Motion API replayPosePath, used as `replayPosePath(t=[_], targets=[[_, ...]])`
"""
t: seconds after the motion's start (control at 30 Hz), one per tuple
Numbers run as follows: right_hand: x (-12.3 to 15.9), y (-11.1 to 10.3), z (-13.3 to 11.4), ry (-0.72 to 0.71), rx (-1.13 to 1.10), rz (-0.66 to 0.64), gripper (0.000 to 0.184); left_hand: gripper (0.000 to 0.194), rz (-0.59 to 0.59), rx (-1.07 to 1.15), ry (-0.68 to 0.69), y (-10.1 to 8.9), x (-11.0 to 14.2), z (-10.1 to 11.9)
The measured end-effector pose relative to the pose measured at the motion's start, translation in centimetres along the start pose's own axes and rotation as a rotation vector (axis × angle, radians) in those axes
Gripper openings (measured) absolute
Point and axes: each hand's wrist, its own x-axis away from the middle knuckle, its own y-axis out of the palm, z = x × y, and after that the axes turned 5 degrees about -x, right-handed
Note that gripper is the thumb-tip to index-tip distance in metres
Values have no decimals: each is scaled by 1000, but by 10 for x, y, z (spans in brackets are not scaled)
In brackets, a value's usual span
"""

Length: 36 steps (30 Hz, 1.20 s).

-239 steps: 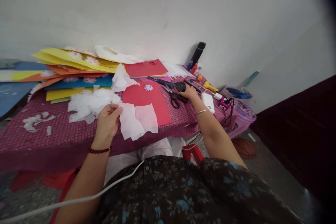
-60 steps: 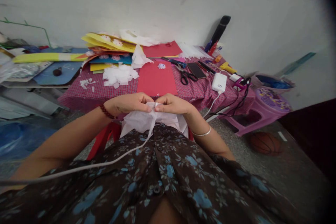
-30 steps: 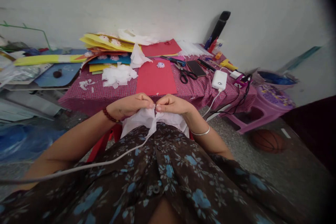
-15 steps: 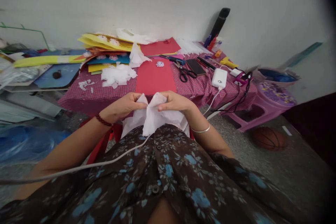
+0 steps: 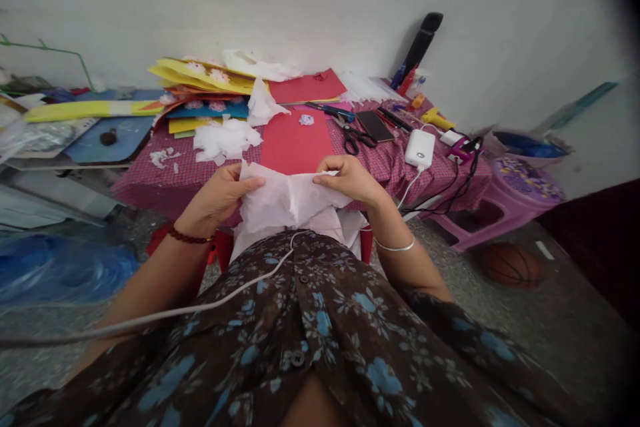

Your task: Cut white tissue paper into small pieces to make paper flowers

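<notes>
A thin white sheet of tissue paper [image 5: 285, 197] is stretched between my two hands, over my lap and in front of the table's near edge. My left hand [image 5: 220, 193] pinches its left side between thumb and fingers. Its right part is pinched by my right hand [image 5: 350, 178]. More white paper [image 5: 327, 221] lies beneath it on my lap. Just beyond my hands, a red sheet of paper [image 5: 296, 145] lies on the table with a small crumpled white and purple paper piece [image 5: 306, 119] on it.
Torn white paper [image 5: 227, 140] and a stack of coloured sheets [image 5: 210, 83] lie at the left. Scissors [image 5: 357, 139], a phone [image 5: 375, 127] and a white power bank [image 5: 419, 149] with cables are on the right. A pink stool [image 5: 493, 213] and a basketball [image 5: 507, 265] stand beyond.
My hands have moved apart, the left one leftwards and the right one rightwards. The tissue paper, bunched and folded before, is now spread wide between them.
</notes>
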Motion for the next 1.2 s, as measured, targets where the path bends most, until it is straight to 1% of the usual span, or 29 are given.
replayPosePath(t=[0.17,0.27,0.37,0.53,0.67,0.9,1.07,1.2], targets=[[1,-9,1,46,75,44,26,30,94,43,12,-1,-1,3],[1,-12,3,87,30,69,28,33,148,57,46,-4,0,7],[1,-16,6,116,-20,105,29,36,187,68,73,-10,-1,11],[3,-25,12,163,-132,143,33,42,223,90,154,-25,-7,12],[4,-31,15,161,-218,175,38,44,239,95,196,-33,-11,11],[4,-35,19,195,-222,216,36,44,253,92,216,-40,-15,10],[5,-38,22,192,-180,236,35,36,271,110,182,-47,-15,13],[6,-39,20,214,-151,236,32,32,299,125,186,-52,-16,14]])
